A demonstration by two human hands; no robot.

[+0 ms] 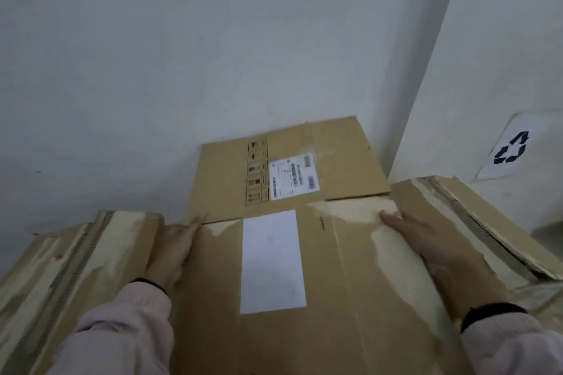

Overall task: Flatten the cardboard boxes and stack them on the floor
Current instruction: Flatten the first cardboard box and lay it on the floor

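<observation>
A large brown cardboard box (341,298) with a blank white label fills the lower half of the view, its torn side flaps spread out left and right. My left hand (175,248) lies flat on its left part, fingers straight and together. My right hand (426,248) rests flat on the right part near the torn paper patch. Behind it, a flattened box (341,155) with a shipping label and printed handling symbols leans against the wall. Pale pink sleeves with dark cuffs cover both wrists.
A grey-white wall (213,55) rises straight ahead and meets a second wall at a corner on the right. A paper sign with a recycling symbol (510,148) is stuck low on the right wall. A strip of floor shows at far right.
</observation>
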